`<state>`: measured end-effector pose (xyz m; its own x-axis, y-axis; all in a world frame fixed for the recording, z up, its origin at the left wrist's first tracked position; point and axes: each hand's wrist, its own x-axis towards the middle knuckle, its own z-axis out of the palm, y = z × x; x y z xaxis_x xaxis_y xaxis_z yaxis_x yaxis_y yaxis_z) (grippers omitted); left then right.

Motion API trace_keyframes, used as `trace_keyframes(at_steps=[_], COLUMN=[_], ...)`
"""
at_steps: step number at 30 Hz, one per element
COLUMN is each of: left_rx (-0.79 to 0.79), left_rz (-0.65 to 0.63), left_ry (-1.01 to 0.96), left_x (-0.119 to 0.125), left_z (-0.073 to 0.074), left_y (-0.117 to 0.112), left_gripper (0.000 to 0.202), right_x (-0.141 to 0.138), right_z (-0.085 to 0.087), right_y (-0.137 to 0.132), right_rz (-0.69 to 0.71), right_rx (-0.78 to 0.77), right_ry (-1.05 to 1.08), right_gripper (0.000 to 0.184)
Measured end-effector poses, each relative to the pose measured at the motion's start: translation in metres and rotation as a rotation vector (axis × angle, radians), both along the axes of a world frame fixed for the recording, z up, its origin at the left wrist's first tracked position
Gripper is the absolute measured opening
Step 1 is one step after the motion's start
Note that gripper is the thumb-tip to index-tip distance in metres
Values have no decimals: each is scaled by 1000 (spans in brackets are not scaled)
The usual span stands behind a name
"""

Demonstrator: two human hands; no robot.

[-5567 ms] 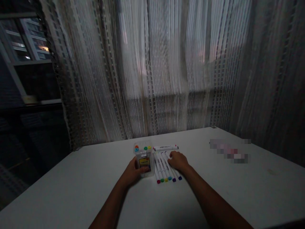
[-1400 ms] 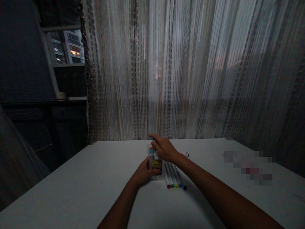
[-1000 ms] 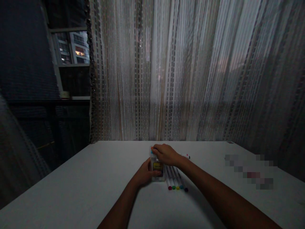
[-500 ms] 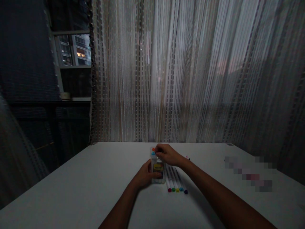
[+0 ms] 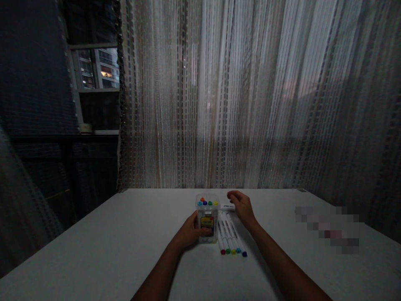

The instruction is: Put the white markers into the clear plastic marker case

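My left hand (image 5: 189, 231) is wrapped round the left side of a clear plastic marker case (image 5: 207, 237), its thumb across the yellow and dark label. The case stands upright, with orange, blue, green and yellow marker caps showing at its top. Right of the case, my right hand (image 5: 244, 209) hovers with loosely bent fingers and nothing visible in them. Just below its fingers a white marker (image 5: 227, 207) lies crosswise, partly hidden by the hand. Several white markers (image 5: 230, 236) with coloured ends lie side by side between the case and my right forearm.
These things are on a white table (image 5: 125, 242). Farther right on it is a pixelated patch (image 5: 327, 228) that I cannot make out. A striped sheer curtain (image 5: 219, 104) hangs behind the table, and a window (image 5: 98, 69) is at the left.
My right hand has moved right, away from the top of the case, uncovering the caps there and the marker lying crosswise. My left hand stays on the case.
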<state>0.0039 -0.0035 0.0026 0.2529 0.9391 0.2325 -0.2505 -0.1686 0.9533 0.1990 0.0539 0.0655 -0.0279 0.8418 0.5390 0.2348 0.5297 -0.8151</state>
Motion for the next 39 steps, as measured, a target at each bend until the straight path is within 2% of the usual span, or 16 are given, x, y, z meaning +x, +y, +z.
trace_keyframes(at_steps=[5, 8, 15, 23, 39], left_rx=[-4, -25, -28, -40, -39], left_rz=[5, 22, 52, 52, 47], left_ry=[23, 31, 85, 78, 87], left_x=[0, 0, -1, 0, -1], left_z=[-1, -1, -3, -4, -5], left_y=[0, -1, 1, 2, 3], left_gripper=[55, 53, 53, 53, 52], right_x=[27, 34, 30, 27, 28], right_z=[-55, -69, -65, -66, -71], right_y=[14, 15, 10, 3, 5], right_rz=[-268, -300, -226, -182, -154], right_rx=[-134, -216, -281, -277, -263], right_ry=[-186, -305, -425, -594, -635], right_gripper=[24, 26, 30, 26, 27])
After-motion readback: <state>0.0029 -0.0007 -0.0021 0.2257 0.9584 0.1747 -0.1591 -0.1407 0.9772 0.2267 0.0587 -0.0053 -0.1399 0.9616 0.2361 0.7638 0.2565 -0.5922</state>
